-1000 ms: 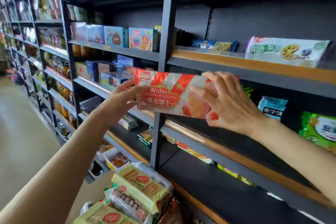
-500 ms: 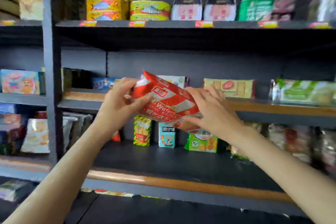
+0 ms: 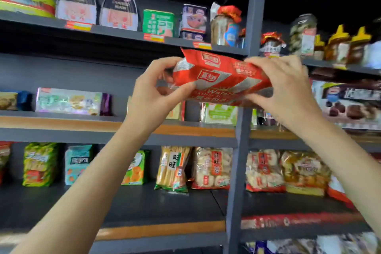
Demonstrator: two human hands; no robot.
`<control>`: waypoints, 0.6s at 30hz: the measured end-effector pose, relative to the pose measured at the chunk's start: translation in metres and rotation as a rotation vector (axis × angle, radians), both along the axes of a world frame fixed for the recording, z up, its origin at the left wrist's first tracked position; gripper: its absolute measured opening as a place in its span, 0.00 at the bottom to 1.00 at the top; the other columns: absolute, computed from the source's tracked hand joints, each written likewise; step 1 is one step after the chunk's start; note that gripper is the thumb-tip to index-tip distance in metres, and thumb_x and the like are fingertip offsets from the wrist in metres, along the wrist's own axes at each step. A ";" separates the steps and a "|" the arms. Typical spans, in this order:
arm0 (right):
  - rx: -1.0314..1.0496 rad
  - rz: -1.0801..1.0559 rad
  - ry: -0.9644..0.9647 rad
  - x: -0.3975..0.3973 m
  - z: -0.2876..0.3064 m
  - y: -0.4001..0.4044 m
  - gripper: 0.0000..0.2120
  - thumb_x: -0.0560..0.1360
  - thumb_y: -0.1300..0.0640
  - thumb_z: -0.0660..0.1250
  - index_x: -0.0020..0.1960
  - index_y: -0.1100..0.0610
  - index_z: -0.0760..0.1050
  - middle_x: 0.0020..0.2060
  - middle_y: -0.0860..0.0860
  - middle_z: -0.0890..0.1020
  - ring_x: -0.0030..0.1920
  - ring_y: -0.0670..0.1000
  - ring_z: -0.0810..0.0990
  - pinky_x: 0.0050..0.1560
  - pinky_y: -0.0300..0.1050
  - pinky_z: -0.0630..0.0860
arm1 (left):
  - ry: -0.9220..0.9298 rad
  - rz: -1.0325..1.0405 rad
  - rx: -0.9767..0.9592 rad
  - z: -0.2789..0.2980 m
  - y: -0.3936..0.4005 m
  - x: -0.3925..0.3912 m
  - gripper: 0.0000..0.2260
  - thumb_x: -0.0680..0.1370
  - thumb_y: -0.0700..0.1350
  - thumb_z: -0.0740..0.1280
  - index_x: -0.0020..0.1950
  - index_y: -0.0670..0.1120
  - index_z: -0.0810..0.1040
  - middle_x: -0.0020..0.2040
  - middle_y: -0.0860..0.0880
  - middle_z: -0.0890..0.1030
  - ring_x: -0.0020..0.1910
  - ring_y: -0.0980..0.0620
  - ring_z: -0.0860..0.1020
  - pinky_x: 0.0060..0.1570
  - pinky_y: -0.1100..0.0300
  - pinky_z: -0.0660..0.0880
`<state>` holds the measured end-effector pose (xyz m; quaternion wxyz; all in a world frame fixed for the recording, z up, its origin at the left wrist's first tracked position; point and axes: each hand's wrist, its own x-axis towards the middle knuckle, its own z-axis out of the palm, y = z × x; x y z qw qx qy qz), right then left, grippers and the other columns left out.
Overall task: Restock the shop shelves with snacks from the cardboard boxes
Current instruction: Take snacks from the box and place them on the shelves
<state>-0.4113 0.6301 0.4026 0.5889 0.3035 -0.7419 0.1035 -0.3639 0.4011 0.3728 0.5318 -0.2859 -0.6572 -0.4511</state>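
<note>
A red and white wafer biscuit pack (image 3: 221,77) is held up in front of the dark shop shelves, tilted with its top edge toward me. My left hand (image 3: 152,95) grips its left end, thumb under and fingers over. My right hand (image 3: 282,86) grips its right end. The pack hangs in the air before the middle shelf (image 3: 61,123), which carries a pale biscuit pack (image 3: 68,101) and a white and green pack (image 3: 219,113). No cardboard box is in view.
A grey upright post (image 3: 241,150) splits the shelving just behind the pack. The top shelf carries tins (image 3: 77,3) and jars (image 3: 224,27). Bagged snacks (image 3: 212,168) line the back of the lower shelf (image 3: 144,208). A chocolate box (image 3: 350,105) sits at the right.
The view swung right and up along the shelves. Both hands kept their grip on the wafer pack and raised it higher, turning its top edge toward me.
</note>
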 end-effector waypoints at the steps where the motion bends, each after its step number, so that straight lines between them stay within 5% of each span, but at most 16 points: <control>1: -0.011 -0.026 0.017 -0.008 0.005 0.023 0.30 0.66 0.55 0.76 0.66 0.55 0.71 0.56 0.56 0.79 0.58 0.58 0.67 0.55 0.51 0.61 | 0.019 -0.011 -0.017 0.003 0.022 -0.010 0.15 0.70 0.44 0.70 0.55 0.51 0.74 0.47 0.54 0.75 0.44 0.61 0.72 0.40 0.72 0.71; 4: -0.053 -0.097 -0.011 -0.035 0.013 0.077 0.31 0.68 0.55 0.75 0.68 0.54 0.69 0.59 0.56 0.77 0.59 0.60 0.67 0.57 0.53 0.62 | 0.061 -0.007 -0.091 0.013 0.076 -0.035 0.16 0.72 0.41 0.66 0.57 0.55 0.72 0.50 0.54 0.75 0.44 0.63 0.73 0.39 0.72 0.71; 9: -0.128 -0.178 -0.111 -0.083 0.004 0.132 0.31 0.69 0.53 0.73 0.69 0.56 0.67 0.59 0.58 0.76 0.58 0.60 0.68 0.58 0.55 0.65 | -0.008 0.023 -0.166 0.020 0.125 -0.072 0.17 0.75 0.34 0.63 0.62 0.46 0.73 0.56 0.52 0.75 0.49 0.57 0.75 0.45 0.62 0.78; 14: -0.217 -0.292 -0.168 -0.105 -0.006 0.161 0.35 0.72 0.47 0.69 0.74 0.56 0.61 0.59 0.59 0.75 0.58 0.61 0.68 0.56 0.53 0.65 | 0.013 0.107 -0.244 0.015 0.143 -0.099 0.16 0.76 0.32 0.61 0.61 0.46 0.74 0.54 0.53 0.74 0.50 0.60 0.75 0.47 0.73 0.72; 18: -0.167 -0.510 -0.224 -0.110 -0.001 0.174 0.37 0.72 0.45 0.68 0.76 0.51 0.56 0.61 0.58 0.73 0.59 0.61 0.64 0.55 0.53 0.63 | 0.087 0.245 -0.395 0.007 0.156 -0.123 0.15 0.74 0.33 0.60 0.58 0.43 0.76 0.54 0.50 0.75 0.50 0.59 0.73 0.51 0.73 0.67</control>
